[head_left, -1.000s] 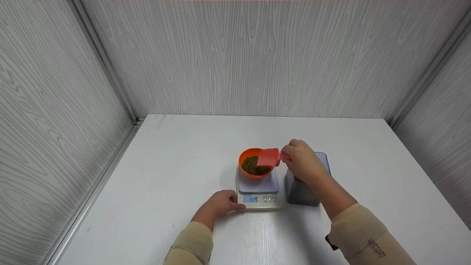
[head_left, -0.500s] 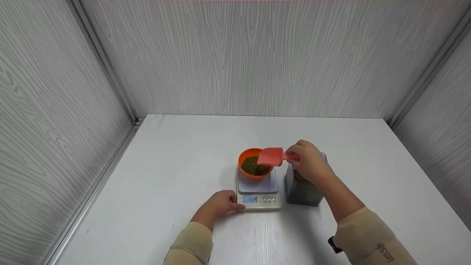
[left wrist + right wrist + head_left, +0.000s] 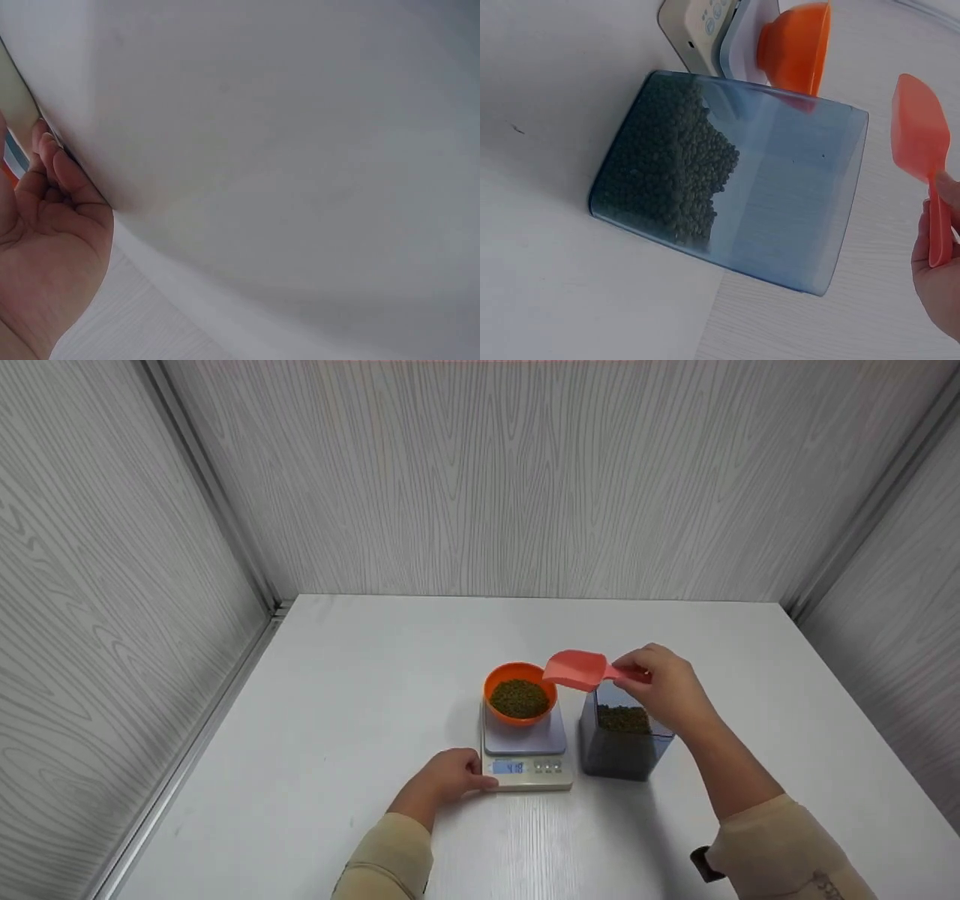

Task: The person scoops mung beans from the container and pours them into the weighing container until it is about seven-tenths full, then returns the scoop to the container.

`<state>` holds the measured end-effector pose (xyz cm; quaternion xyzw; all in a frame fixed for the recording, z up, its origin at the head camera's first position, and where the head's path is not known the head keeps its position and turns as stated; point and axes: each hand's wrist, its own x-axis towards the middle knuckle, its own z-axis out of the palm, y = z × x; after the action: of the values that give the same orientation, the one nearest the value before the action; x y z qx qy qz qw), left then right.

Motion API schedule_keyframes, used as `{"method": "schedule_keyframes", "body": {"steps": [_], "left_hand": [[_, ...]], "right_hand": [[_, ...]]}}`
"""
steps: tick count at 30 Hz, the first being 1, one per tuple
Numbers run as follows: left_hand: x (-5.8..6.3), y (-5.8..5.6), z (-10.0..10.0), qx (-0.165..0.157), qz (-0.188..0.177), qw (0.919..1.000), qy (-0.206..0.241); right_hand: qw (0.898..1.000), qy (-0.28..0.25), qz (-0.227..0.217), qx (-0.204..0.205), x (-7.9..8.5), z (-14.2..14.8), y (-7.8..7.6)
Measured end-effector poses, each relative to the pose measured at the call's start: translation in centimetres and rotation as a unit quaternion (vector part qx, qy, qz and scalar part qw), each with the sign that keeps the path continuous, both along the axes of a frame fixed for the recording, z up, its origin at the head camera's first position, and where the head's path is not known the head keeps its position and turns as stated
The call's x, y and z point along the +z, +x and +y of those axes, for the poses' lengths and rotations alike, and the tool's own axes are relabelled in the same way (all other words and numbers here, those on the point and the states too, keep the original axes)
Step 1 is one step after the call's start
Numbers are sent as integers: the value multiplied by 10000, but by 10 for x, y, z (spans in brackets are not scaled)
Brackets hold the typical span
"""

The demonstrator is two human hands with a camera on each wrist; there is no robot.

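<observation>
My right hand [image 3: 666,684] holds a red scoop [image 3: 576,669] by its handle. Its blade hangs above the gap between an orange bowl [image 3: 520,721] and a clear bluish container [image 3: 616,761]; no granules show on it. Small green-brown granules [image 3: 519,699] lie in the bowl, which stands on the platform of a white kitchen scale [image 3: 551,742]. At the scale's front left corner my left hand [image 3: 450,775] grips the edge, thumb in front and fingers curled along the side. More granules [image 3: 694,169] fill the lower part of the container in the right wrist view.
The container stands upright just right of the scale on a white table [image 3: 360,675]. A lit display [image 3: 509,767] with digits and several buttons [image 3: 548,766] line the scale's front. Grey wood-patterned panels [image 3: 480,480] enclose the table at the back and both sides.
My right hand has moved right, taking the scoop from over the bowl towards the container and turning its hollow upward. The scale's digits have changed. My left hand has stayed at the scale.
</observation>
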<state>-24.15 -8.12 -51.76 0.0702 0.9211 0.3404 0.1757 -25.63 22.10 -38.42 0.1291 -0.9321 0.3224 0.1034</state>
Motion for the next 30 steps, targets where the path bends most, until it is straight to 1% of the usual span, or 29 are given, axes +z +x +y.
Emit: {"method": "schedule_keyframes", "body": {"steps": [5, 8, 11, 15, 18, 21, 25, 30], "left_hand": [[-1, 0, 0, 25, -40, 10000, 29], [-3, -2, 0, 23, -41, 9999, 91], [-5, -2, -1, -19, 11, 9999, 134], [-6, -2, -2, -32, 51, 9999, 134], [-6, -2, -3, -28, 54, 9999, 142], [-5, -2, -4, -33, 50, 9999, 156], [-2, -2, -3, -13, -12, 9999, 160], [-2, -2, -2, 4, -49, 9999, 143]], "right_hand": [[9998, -45, -116, -163, 8, 15, 7], [9996, 71, -154, -236, 13, 26, 11], [9993, 229, -77, -288, 14, 38, 15], [9989, 388, -92, -252, 17, 54, 16], [9977, 589, -269, -181, 19, 62, 17], [9951, 894, -417, -52, 21, 63, 16], [9895, 1331, -537, 142, 20, 56, 14], [9806, 1874, -489, 293, 17, 42, 9]]}}
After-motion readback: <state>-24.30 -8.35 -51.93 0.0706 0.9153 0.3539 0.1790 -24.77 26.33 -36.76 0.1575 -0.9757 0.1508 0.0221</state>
